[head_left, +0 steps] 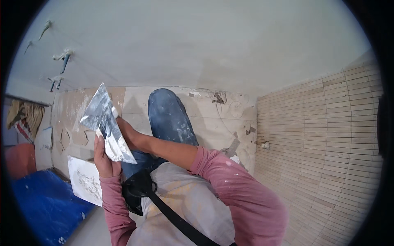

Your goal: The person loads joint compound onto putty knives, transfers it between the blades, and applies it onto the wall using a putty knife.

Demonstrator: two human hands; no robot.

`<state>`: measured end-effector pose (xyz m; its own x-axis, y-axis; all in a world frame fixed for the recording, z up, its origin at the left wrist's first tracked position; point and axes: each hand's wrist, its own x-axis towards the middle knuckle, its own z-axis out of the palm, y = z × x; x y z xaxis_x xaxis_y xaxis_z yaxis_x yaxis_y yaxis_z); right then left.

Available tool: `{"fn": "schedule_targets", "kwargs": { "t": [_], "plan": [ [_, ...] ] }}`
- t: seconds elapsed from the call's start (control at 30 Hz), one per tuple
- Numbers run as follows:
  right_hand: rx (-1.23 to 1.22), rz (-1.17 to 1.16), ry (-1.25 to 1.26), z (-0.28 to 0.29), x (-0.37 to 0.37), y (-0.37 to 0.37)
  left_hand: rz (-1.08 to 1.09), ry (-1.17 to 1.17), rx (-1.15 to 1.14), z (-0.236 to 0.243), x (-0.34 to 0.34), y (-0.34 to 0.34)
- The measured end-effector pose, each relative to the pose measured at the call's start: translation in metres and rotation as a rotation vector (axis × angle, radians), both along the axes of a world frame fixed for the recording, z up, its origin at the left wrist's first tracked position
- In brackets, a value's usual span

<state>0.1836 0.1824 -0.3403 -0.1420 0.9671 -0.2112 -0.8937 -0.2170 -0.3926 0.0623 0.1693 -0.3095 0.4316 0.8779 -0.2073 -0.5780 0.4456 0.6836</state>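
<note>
A shiny silver triangular piece, a metal sheet or foil, is smeared with white paste on its lower part. My left hand grips it from below, fingers bent against its left edge. My right hand reaches in from the right and holds its right edge, with most of the fingers hidden behind it. Below and left of them lies a white board with crumbly white material on it. My knee in dusty jeans is beside my right forearm.
A pale wall with pipe stubs rises ahead. Narrow tiles cover the right side. A blue sheet, red object and tan cloth are at left. Debris lies along the wall base. A black strap crosses my front.
</note>
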Motion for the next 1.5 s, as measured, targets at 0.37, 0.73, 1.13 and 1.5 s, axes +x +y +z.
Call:
{"fn": "schedule_targets", "kwargs": {
  "t": [0.37, 0.73, 1.13, 1.5],
  "plan": [
    [0.089, 0.055, -0.198, -0.048, 0.064, 0.006, -0.037, 0.248, -0.057, -0.015, 0.034, 0.016],
    [0.170, -0.065, 0.028, -0.057, 0.142, 0.007, 0.091, 0.147, -0.170, -0.009, 0.004, 0.035],
    [0.232, 0.167, -0.569, -0.015, 0.132, 0.011, -0.150, -0.097, -0.343, 0.009, 0.006, 0.021],
    [0.105, -0.473, -1.007, 0.012, 0.093, -0.024, 0.501, 0.045, 0.003, 0.004, -0.014, 0.014]
  ]
}}
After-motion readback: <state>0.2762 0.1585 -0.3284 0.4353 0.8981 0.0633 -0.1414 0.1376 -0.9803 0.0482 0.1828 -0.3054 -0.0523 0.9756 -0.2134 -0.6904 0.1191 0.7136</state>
